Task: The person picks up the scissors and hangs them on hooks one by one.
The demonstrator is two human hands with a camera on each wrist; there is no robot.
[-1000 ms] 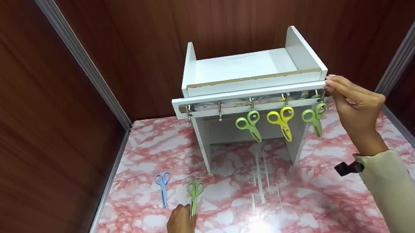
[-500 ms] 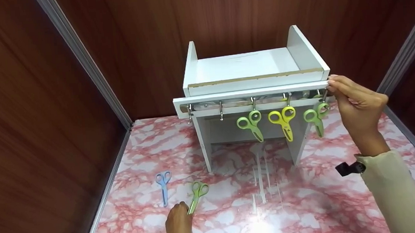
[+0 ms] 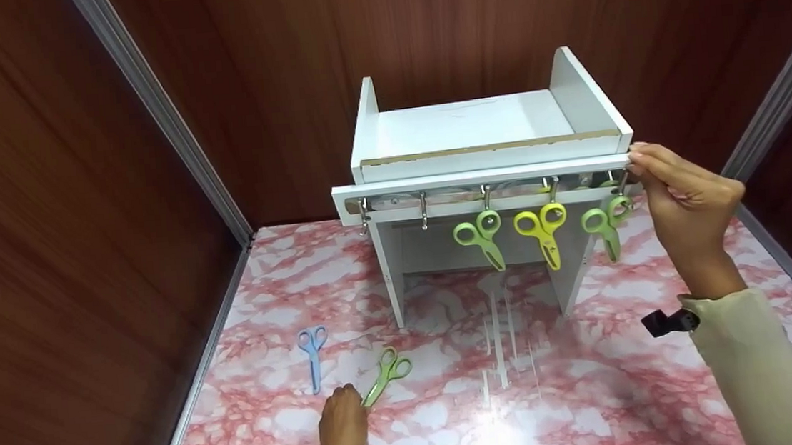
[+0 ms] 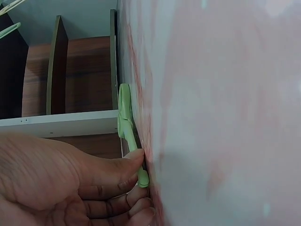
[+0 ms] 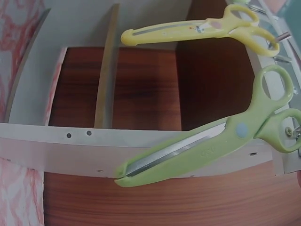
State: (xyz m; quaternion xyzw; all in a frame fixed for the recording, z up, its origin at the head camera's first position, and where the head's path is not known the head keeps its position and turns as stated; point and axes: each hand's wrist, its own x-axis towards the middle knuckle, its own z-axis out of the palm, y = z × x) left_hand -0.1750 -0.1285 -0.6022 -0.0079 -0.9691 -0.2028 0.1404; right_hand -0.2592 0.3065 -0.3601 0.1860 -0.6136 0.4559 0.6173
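Low over the marbled table, my left hand pinches a pair of green scissors near the blade tips, handles pointing away. The left wrist view shows the thumb and curled fingers about the blade end of these scissors, close against the tabletop. My right hand grips the right end of a white hook rail with thumb and fingertips. From its hooks hang green scissors, yellow scissors and, nearest that hand, another green pair. Two hooks at the left carry nothing.
Behind the rail stands a white shelf unit on the table. Blue scissors lie left of the held pair. Dark wood panels enclose the back and sides.
The held green scissors have swung so their handles point further right; the left hand itself has barely moved. The right hand stays on the rail.
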